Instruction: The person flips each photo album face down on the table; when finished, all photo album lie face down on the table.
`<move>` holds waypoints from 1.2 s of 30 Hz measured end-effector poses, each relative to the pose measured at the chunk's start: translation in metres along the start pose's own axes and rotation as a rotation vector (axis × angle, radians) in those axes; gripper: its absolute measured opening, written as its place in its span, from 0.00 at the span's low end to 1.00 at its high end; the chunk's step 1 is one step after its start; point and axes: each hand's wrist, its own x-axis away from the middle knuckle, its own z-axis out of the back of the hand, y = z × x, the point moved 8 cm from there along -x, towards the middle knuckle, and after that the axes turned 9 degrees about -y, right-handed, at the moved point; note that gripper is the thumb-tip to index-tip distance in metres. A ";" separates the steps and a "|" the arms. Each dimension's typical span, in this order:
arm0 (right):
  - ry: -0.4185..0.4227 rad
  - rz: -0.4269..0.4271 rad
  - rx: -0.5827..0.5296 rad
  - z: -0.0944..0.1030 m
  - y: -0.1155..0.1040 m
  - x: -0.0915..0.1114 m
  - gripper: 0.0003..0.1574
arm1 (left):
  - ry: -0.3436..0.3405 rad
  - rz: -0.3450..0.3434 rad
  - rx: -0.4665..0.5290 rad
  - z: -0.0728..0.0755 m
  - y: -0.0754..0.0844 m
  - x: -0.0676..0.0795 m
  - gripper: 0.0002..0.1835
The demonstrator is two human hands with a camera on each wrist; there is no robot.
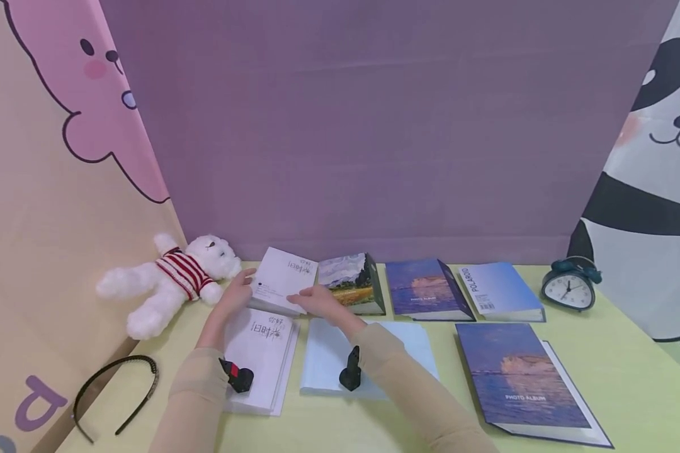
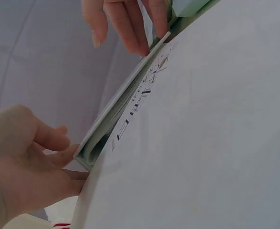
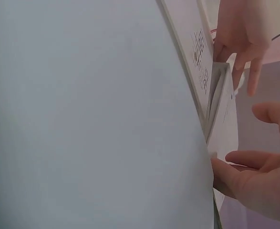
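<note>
A white album (image 1: 283,277) with dark lettering lies at the back left, its page edges showing at the front. My left hand (image 1: 238,296) is at its left side; in the left wrist view, this hand (image 2: 30,162) touches a corner with extended fingers. At the front right corner is my right hand (image 1: 317,302), its fingers reaching over the cover. The right wrist view shows that hand (image 3: 259,176) with fingers against the edge and the thumb apart. A second white album (image 1: 260,358) with similar lettering lies directly in front, partly under my left forearm.
A pale blue album (image 1: 413,352) lies beneath my right forearm. Along the back stand a landscape album (image 1: 345,283), a sea-cliff album (image 1: 419,286) and a blue Polaroid album (image 1: 498,286). An alarm clock (image 1: 569,289), plush bear (image 1: 184,277), headband (image 1: 153,371) and photo album (image 1: 521,377) surround them.
</note>
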 end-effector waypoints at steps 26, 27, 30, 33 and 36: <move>0.007 0.058 -0.116 0.000 0.001 -0.002 0.35 | 0.197 -0.015 0.294 0.015 0.004 0.003 0.23; 0.001 0.069 -0.120 -0.001 0.000 -0.002 0.35 | 0.218 -0.004 0.307 0.016 0.002 0.004 0.23; -0.019 0.084 -0.103 -0.002 0.000 -0.003 0.35 | 0.261 0.039 0.383 0.020 -0.003 0.005 0.23; -0.034 0.094 -0.072 -0.003 0.000 -0.004 0.35 | 0.274 0.060 0.495 0.020 -0.006 0.005 0.23; -0.036 0.104 -0.054 -0.003 -0.003 -0.006 0.35 | 0.253 0.043 0.581 0.019 -0.004 0.004 0.24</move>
